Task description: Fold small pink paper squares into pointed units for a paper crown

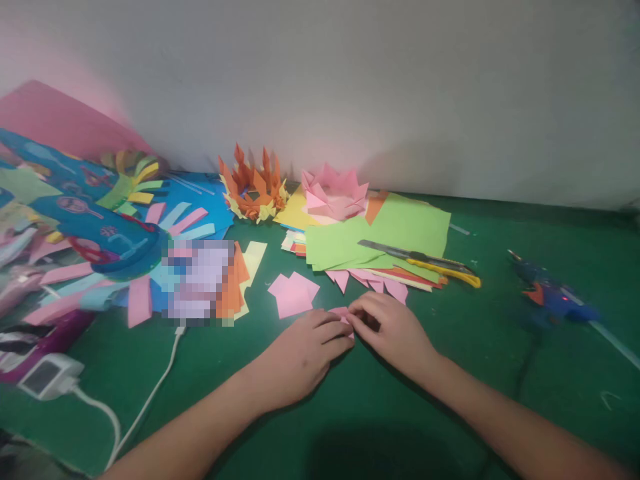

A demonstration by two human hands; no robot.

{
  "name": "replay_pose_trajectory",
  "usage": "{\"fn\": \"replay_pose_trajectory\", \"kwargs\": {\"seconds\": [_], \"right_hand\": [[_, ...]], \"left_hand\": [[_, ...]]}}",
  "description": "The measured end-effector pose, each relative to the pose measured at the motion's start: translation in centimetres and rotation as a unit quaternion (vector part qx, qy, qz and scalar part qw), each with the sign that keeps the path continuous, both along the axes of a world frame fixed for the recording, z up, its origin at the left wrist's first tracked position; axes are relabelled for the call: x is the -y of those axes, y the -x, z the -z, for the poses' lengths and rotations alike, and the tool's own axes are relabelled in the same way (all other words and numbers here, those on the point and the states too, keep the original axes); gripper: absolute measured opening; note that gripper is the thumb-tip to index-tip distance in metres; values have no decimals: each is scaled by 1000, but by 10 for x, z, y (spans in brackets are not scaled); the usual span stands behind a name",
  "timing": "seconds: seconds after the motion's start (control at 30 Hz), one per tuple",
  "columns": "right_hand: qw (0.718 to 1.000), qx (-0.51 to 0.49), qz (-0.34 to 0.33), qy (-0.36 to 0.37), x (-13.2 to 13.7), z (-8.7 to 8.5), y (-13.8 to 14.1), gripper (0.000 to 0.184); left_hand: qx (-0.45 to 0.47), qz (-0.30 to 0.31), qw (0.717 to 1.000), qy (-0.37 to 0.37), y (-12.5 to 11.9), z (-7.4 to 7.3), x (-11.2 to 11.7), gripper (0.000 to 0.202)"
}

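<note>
A small piece of pink paper (340,311) lies on the green table, mostly covered by my fingers. My left hand (313,347) rests over its left side, fingers bent and pressing it down. At its right edge, my right hand (393,330) pinches the paper between thumb and forefinger. Just beyond my left hand are several loose pink paper pieces (293,295). More cut pink shapes (395,288) stick out from under a stack of light green sheets (340,243), close above my right hand.
A yellow-handled box cutter (450,269) lies across the green sheets. Behind them stand a pink paper crown (333,200) and an orange paper crown (255,190). A blue glue gun (560,303) is at right. White cable (173,360), charger (47,377) and paper crafts (115,233) fill the left.
</note>
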State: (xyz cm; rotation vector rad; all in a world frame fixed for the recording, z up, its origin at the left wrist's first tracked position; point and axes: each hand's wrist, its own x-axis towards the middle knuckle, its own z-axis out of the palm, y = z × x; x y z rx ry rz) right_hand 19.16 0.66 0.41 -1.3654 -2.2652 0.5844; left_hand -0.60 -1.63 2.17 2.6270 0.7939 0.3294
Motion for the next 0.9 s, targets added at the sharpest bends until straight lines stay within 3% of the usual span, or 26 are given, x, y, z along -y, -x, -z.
{"fn": "replay_pose_trajectory", "kwargs": {"seconds": [0.23, 0.57, 0.9], "right_hand": [[1000, 0, 7, -7, -4, 1, 1, 13], [988, 30, -90, -123, -1, 8, -4, 22], [986, 29, -107, -126, -4, 8, -5, 27]], "left_hand": [[-27, 1, 1000, -14, -2, -4, 1, 35], [-29, -8, 999, -27, 0, -2, 1, 36], [-57, 17, 996, -68, 1, -1, 0, 32]]}}
